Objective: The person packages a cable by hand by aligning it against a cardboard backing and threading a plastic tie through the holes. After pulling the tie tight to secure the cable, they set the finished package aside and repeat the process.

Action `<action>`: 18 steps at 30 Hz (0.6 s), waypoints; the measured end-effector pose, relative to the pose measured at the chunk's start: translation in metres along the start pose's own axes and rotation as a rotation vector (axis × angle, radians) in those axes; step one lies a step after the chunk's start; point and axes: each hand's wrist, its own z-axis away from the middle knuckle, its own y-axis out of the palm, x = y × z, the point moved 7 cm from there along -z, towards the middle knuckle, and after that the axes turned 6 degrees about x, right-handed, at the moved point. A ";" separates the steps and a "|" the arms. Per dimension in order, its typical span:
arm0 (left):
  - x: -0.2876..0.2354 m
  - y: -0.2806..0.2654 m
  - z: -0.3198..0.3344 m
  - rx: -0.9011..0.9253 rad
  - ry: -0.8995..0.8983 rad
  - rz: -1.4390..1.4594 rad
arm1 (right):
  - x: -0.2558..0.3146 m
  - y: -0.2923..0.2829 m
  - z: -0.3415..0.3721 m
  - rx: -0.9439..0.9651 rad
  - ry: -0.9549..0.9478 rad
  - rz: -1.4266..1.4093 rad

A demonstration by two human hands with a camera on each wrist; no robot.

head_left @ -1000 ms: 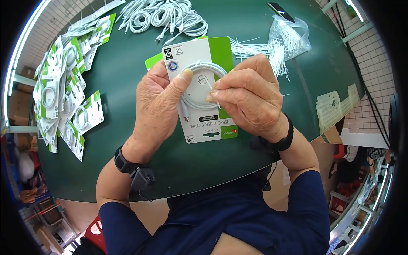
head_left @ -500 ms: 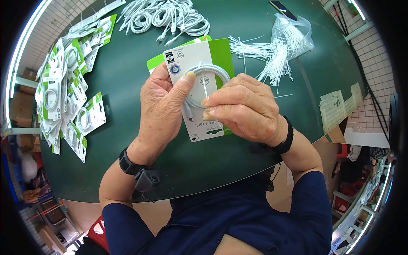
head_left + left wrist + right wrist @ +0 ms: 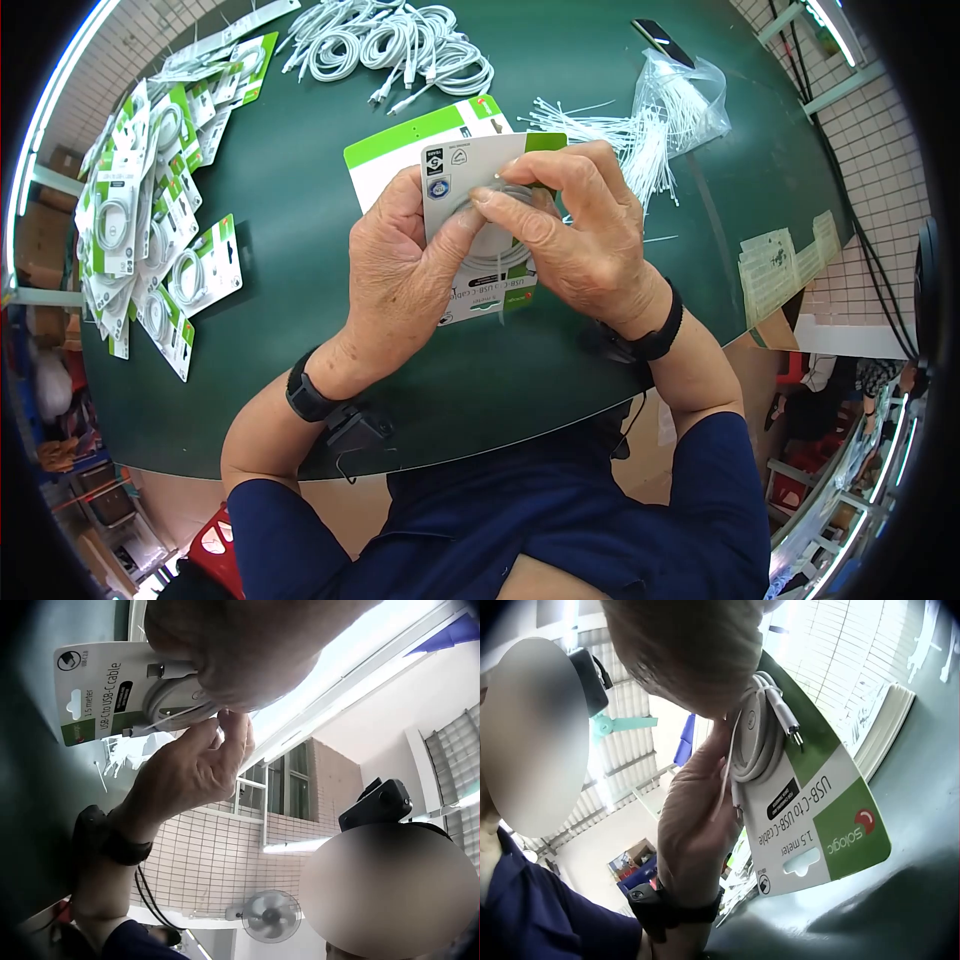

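Note:
My left hand [image 3: 395, 265] grips a white-and-green cable card [image 3: 485, 152] by its left side, thumb on the front, and holds it tilted above the table. A coiled white USB-C cable [image 3: 759, 761] lies against the card's face, with its plugs [image 3: 786, 720] by the coil. My right hand [image 3: 595, 235] has thumb and index finger pinched together at the coil's upper part, partly covering it. The long tail of a white cable tie [image 3: 724, 784] hangs from the coil. In the left wrist view, the right hand's fingertips [image 3: 229, 720] meet close beside the coil.
More blank-fronted cards [image 3: 410, 135] lie in a stack behind the held card. Packed cable cards [image 3: 120, 220] pile up at left, and loose coiled cables [image 3: 400, 45] lie at the back. Cable ties [image 3: 650, 140] spill from a plastic bag [image 3: 710, 90], near a phone [image 3: 662, 40].
My right hand has moved from the lower part of the coil up to its top. The card has tilted and shifted slightly right and down, baring more of the stack behind it.

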 end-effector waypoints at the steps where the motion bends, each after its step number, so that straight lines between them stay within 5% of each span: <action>1: 0.000 -0.001 0.000 -0.002 -0.009 -0.002 | -0.001 0.001 0.001 -0.003 0.013 0.012; 18: -0.026 -0.015 -0.009 -0.049 0.046 -0.059 | -0.027 0.008 0.010 0.023 0.172 -0.040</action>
